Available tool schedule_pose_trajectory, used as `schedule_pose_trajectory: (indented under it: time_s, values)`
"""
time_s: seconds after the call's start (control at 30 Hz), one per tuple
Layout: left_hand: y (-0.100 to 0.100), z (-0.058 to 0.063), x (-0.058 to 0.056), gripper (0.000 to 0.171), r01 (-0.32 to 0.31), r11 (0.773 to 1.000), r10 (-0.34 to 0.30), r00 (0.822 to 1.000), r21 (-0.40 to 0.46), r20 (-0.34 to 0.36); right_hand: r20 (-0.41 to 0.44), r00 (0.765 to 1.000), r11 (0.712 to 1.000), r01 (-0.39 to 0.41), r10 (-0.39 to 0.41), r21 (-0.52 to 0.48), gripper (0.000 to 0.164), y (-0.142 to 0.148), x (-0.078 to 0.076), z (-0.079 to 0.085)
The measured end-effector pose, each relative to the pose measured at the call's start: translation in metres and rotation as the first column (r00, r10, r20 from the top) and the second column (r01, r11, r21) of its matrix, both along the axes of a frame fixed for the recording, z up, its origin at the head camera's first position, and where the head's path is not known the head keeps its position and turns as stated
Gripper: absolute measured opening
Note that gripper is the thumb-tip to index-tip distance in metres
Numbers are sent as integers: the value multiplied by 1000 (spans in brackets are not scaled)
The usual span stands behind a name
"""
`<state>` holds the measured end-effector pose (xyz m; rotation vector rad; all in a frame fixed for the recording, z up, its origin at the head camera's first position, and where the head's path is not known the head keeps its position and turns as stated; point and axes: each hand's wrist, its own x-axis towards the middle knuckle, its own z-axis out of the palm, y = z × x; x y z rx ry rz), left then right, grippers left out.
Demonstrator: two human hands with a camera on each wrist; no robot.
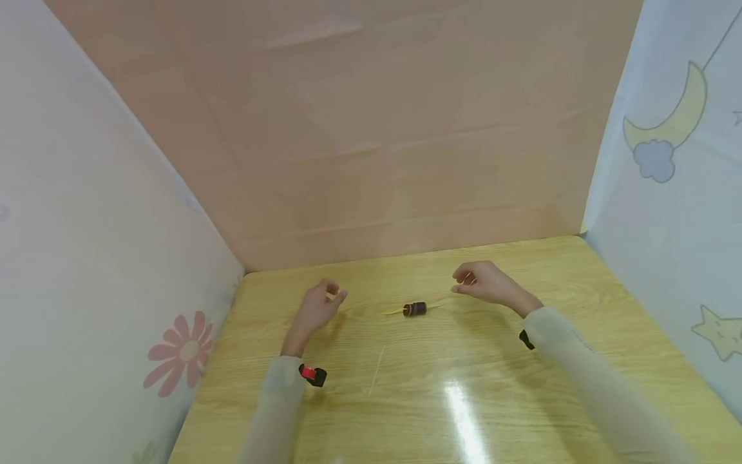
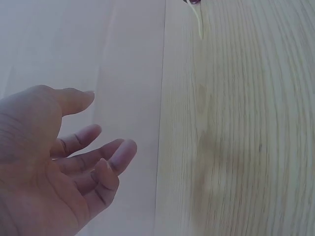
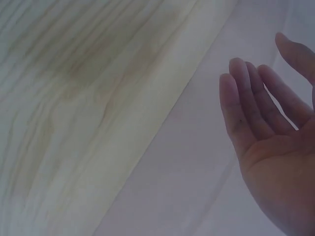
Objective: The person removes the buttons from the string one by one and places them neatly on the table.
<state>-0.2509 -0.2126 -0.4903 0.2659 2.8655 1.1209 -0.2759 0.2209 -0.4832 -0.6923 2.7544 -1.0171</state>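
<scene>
Leftmost, a pale wall covering [image 1: 87, 212] with a pink flower [image 1: 188, 351] is bordering the left edge of a wooden table [image 1: 348, 419]. Next, a person's left hand [image 1: 315, 308] is hovering above the table's left half, a black and red wrist device [image 1: 313, 375] showing at its sleeve. Its fingers are bending loosely, the thumb is standing apart from them, and they are holding nothing.

To the right of that hand, a stretch of wood is leaving sideways room before a small dark cylinder [image 1: 414, 309]. This cylinder is lying on its side between the two hands, nearer the table's far edge than its front; a thin yellow cord [image 1: 394, 312] is trailing from its left end, and another is reaching out from its right end.

Just right of the cylinder, the right hand [image 1: 487, 282] is hovering close to the far edge, where a peach backdrop [image 1: 371, 142] is limiting movement away from the person. Its fingers are curving gently, the thumb is sitting apart, and the right wrist view is showing nothing in their hold. Farthest right, a wall cloth [image 1: 655, 245] with a yellow moon [image 1: 675, 116] is flanking the table's right edge.
</scene>
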Motion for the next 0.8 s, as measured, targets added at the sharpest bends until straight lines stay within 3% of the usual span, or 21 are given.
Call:
schedule_pose_trajectory:
  time_s: [0.33,0.6,0.8]
  values:
    - [21,-6,-6,28,6,997,-5,1000,71,-26,41,999,999,2,0,-34,41,-22,-3,-4]
    - [41,-20,-3,22,89,990,-90,996,110,5,88,996,998,-10,16,-64,37,-37,-7,-8]
    - [58,-26,-4,20,119,990,-120,993,80,3,129,991,997,-12,22,-73,30,-49,-10,-18]
